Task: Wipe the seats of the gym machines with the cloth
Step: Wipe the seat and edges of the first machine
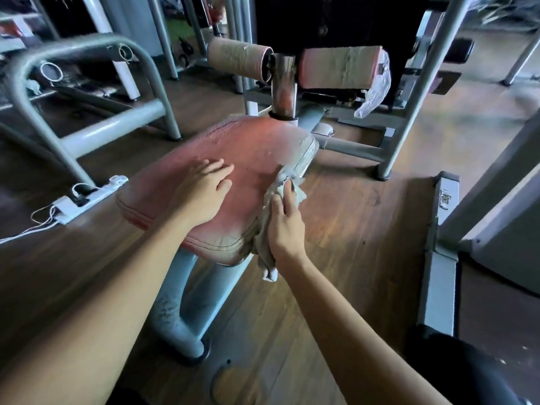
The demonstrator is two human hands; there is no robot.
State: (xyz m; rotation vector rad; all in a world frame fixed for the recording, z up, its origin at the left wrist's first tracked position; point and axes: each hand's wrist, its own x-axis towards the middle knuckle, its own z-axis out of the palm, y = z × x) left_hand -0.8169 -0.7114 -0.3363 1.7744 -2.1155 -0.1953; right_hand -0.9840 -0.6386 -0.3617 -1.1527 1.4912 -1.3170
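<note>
Head view puts the red seat at the centre of the frame, its long axis running from the near end at lower centre up toward the chrome post and the two roller pads at upper centre.

Your left hand lies flat on the top of the seat, left of its middle. The fingers are straight and spread, point up the frame and hold nothing, so it looks like a bracing hand.

Your right hand is at the seat's right edge, lower in the frame than the left. It holds the grey cloth bunched under thumb and fingers and presses it against the worn side panel. A loose tail of cloth hangs below the hand toward the wooden floor.

So the cloth sits on the side of the pad, not on its top. The unwiped-looking top lies to the left of and above the right hand. The likely next stroke is up over the edge and along the long axis toward the post. Your left hand sits in the near half of that path and would need to shift. The pad's surface looks cracked near the far end, so the cloth may snag there.
</note>
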